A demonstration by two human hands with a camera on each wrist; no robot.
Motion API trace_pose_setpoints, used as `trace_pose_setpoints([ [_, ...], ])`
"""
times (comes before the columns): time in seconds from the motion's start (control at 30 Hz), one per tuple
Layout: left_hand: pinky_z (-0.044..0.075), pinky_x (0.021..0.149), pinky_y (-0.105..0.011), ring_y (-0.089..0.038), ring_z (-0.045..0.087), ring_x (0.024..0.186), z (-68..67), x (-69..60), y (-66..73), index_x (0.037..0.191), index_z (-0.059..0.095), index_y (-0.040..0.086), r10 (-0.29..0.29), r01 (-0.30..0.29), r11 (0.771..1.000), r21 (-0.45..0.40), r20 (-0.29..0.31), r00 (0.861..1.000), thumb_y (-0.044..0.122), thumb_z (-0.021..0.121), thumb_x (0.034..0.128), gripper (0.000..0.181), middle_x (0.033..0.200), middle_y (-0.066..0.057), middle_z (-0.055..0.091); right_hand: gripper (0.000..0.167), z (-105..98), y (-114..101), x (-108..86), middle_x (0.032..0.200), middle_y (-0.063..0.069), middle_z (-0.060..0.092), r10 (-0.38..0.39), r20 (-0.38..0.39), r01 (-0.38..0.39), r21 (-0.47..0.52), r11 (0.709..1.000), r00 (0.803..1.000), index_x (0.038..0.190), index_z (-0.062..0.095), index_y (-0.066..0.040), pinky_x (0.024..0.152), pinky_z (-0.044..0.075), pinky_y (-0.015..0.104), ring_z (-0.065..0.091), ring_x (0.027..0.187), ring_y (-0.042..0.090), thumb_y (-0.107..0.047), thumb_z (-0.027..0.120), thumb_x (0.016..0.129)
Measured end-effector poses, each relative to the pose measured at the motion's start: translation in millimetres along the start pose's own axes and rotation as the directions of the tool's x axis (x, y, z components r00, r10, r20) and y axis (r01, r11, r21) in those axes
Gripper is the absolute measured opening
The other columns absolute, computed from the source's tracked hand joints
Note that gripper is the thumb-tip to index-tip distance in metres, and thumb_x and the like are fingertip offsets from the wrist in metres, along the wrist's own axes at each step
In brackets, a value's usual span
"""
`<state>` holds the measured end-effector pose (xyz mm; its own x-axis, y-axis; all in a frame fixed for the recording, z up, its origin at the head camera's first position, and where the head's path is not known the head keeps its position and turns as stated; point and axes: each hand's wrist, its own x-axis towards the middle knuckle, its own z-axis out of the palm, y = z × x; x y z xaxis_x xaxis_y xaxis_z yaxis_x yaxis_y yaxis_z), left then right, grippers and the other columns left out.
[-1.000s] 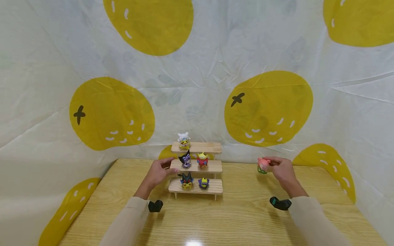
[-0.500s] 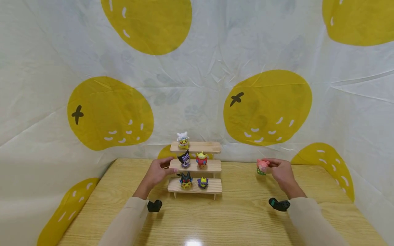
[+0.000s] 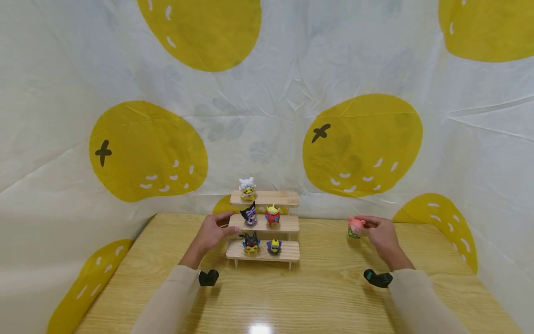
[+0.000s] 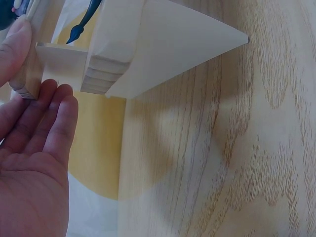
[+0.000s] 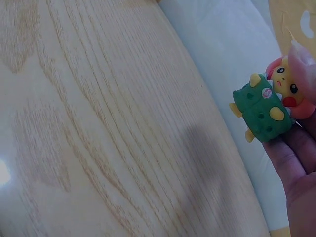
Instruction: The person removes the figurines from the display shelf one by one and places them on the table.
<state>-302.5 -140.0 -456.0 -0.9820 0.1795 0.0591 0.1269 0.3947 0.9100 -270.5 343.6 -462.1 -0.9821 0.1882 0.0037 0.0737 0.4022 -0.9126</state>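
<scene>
A three-tier wooden shelf (image 3: 263, 251) stands on the table with several small figures on it. My left hand (image 3: 212, 234) is at the left end of its middle tier; in the left wrist view the hand (image 4: 37, 148) pinches that board's end (image 4: 25, 81), thumb above and fingers below. My right hand (image 3: 383, 236) holds a pink and green figure (image 3: 355, 227) at the right, off the table. The right wrist view shows the figure's green body (image 5: 261, 111), with thumb and fingers of the hand (image 5: 301, 168) round its pink head.
On the top tier is a white-hooded figure (image 3: 247, 188). The middle tier bears a black and purple figure (image 3: 249, 216) and a red one (image 3: 273, 216); the bottom tier, a dark-eared one (image 3: 251, 243) and a purple-caped one (image 3: 274, 247). Patterned cloth (image 3: 258, 139) surrounds the wooden table (image 3: 325, 287).
The pink and green figure has turned slightly in my right hand and sits a little lower. My left hand keeps its place at the shelf. The head view has shifted slightly.
</scene>
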Motion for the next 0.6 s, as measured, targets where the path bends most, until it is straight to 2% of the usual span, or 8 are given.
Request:
trace_pose_setpoints([
  [0.13,0.051,0.112,-0.052,-0.04,0.053,0.143,1.0,1.9,-0.5,0.151,0.054,0.003,-0.008,0.009,1.0,0.006,-0.004,1.0,0.018,0.079,0.0944,0.064,0.156,-0.019,0.054,0.048,-0.9,2.2,-1.4,0.142,0.028,0.062,0.02,-0.006,-0.02,-0.012,1.0,1.0,0.142,0.06,0.007,0.078,0.051,0.006,0.059,0.092,-0.007,-0.01,0.072,0.098],
  [0.3,0.05,0.113,-0.052,-0.039,0.052,0.145,0.9,2.3,-1.4,0.152,0.054,0.004,-0.014,0.014,1.0,0.002,-0.007,1.0,0.017,0.078,0.0949,0.063,0.157,-0.018,0.053,0.047,-2.3,6.7,-1.2,0.14,0.025,0.064,0.026,-0.012,-0.026,-0.007,1.0,1.0,0.141,0.061,0.006,0.078,0.052,0.007,0.059,0.092,-0.009,-0.007,0.072,0.097],
  [0.6,0.05,0.113,-0.053,-0.04,0.053,0.144,-0.2,2.0,-2.2,0.151,0.055,0.003,-0.005,0.005,1.0,0.006,-0.009,1.0,0.018,0.079,0.0943,0.063,0.156,-0.019,0.053,0.049,-4.5,15.3,0.0,0.133,0.022,0.069,-0.003,-0.014,0.002,-0.017,1.0,1.0,0.139,0.063,0.007,0.077,0.054,0.009,0.059,0.09,-0.011,-0.013,0.076,0.096],
])
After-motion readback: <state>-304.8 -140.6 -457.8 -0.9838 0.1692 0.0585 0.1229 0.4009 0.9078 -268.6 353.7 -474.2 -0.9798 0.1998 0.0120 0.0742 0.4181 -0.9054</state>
